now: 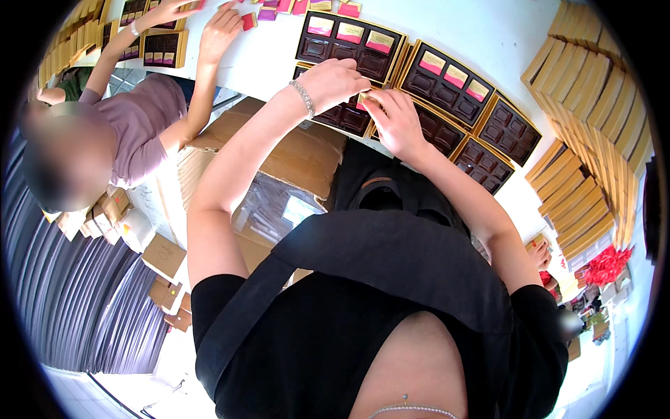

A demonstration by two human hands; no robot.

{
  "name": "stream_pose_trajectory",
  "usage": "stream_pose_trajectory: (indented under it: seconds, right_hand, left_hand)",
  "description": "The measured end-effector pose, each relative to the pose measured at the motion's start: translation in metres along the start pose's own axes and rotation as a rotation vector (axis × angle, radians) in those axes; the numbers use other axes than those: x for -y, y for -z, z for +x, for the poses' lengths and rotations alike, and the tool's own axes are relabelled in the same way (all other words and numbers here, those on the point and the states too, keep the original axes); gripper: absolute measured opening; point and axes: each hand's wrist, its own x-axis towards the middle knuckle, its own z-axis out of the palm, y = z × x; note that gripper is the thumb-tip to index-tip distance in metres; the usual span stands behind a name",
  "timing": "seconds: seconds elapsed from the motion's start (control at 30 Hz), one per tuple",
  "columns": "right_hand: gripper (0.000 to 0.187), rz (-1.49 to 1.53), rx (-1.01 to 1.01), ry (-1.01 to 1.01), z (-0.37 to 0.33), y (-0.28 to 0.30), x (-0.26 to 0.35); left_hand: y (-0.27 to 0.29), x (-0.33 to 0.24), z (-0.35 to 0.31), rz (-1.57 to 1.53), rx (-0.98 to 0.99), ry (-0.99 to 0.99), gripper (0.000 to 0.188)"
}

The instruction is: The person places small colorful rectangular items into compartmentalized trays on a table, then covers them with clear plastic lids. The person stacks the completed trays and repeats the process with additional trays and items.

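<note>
My left hand (331, 87) and my right hand (399, 120) meet over a gold-edged box with a dark compartment tray (349, 117). The right fingertips pinch a small gold-and-pink packet (361, 102), partly hidden. Close beside it, the left fingers are bent and closed; what they grip is covered by the hand. Beyond the left hand, a similar box (335, 50) has pink-and-gold packets in its far row, with its near compartments bare. To the right, another box (447, 84) is filled the same way. Boxes with bare trays (511, 130) lie nearer and farther right.
Gold-edged boxes stand in tall stacks (586, 91) along the right side. At far left, a co-worker's hand (222, 31) reaches near loose pink and purple packets (267, 12). An open cardboard carton (293, 157) sits below my left arm. Another person's hand (539, 255) shows at right.
</note>
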Motion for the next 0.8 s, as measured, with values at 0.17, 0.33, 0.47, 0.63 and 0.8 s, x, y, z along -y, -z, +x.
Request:
stream_pose_trajectory:
  seconds: [0.17, 0.33, 0.47, 0.63, 0.8]
  right_hand:
    - [0.036, -0.066, 0.036, -0.049, -0.005, -0.007, 0.005]
    - [0.054, -0.186, 0.19, -0.095, -0.008, -0.009, 0.025]
    - [0.065, -0.256, 0.216, -0.13, -0.017, -0.007, 0.022]
    - [0.083, -0.22, 0.342, -0.103, -0.02, -0.006, 0.021]
    - [0.086, -0.265, 0.358, -0.11, -0.017, -0.007, 0.023]
  left_hand:
    - [-0.012, -0.027, -0.041, 0.046, -0.295, 0.139, 0.041]
    - [-0.049, -0.056, -0.067, 0.125, -0.185, 0.281, 0.074]
    - [-0.069, -0.052, -0.074, 0.139, -0.166, 0.317, 0.076]
    - [-0.072, -0.05, -0.073, 0.161, -0.347, 0.338, 0.081]
    - [-0.081, -0.032, -0.078, 0.206, -0.218, 0.343, 0.079]
